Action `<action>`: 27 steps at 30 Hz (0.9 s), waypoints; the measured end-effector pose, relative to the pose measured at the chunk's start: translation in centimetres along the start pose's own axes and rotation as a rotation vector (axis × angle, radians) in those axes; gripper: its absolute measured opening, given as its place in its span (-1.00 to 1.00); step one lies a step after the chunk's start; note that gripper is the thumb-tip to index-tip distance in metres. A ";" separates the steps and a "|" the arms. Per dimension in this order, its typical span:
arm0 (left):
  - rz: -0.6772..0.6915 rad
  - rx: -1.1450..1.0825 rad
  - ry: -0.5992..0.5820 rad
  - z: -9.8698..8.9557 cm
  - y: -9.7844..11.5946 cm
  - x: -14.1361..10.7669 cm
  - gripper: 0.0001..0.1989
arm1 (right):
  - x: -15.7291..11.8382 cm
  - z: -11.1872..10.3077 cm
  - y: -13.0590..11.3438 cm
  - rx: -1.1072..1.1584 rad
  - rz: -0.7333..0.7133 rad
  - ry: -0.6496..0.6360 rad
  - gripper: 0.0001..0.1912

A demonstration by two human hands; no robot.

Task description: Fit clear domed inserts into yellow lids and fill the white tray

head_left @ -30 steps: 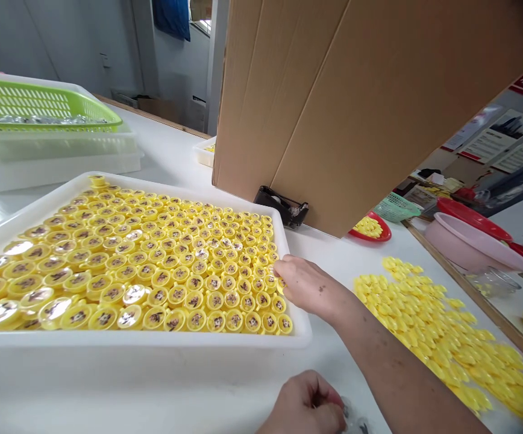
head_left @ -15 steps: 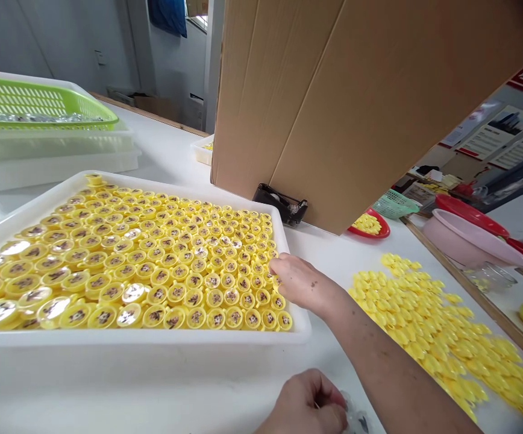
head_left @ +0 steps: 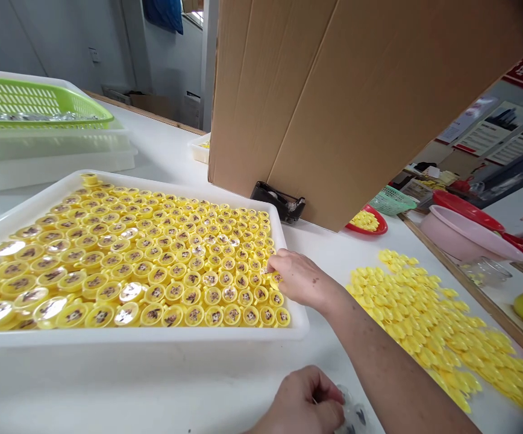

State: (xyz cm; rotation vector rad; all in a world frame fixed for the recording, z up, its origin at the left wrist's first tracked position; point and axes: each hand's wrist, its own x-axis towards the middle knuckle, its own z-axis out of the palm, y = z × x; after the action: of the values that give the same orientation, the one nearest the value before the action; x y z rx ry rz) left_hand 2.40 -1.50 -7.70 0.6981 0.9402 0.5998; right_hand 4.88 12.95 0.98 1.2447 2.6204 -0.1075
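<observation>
Right hand point(head_left: 304, 280) bare, small dark spots on back; forearm point(head_left: 379, 355) sleeveless.

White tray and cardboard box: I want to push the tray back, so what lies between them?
Head view: a black tape dispenser sits on the table at the box's lower edge, near the tray's rim.

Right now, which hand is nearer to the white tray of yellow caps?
The right hand is nearer: it touches a yellow cap in the white tray. The left hand is farther, in front of its near rim.
</observation>
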 end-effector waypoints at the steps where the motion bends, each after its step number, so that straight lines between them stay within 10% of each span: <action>1: -0.003 0.005 0.003 0.0 0.0 0.0 -0.87 | 0.1 0.0 -0.1 -0.011 0.001 -0.009 -0.58; 27: -0.016 0.027 0.003 0.0 -0.1 -0.1 -0.86 | 1.0 1.0 -0.2 -0.156 -0.047 0.003 -0.75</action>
State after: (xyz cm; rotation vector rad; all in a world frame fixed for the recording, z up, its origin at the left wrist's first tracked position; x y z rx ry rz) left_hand 2.31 -1.64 -7.72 0.7132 0.9577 0.5751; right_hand 4.26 13.38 -0.20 1.1331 2.6044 0.0893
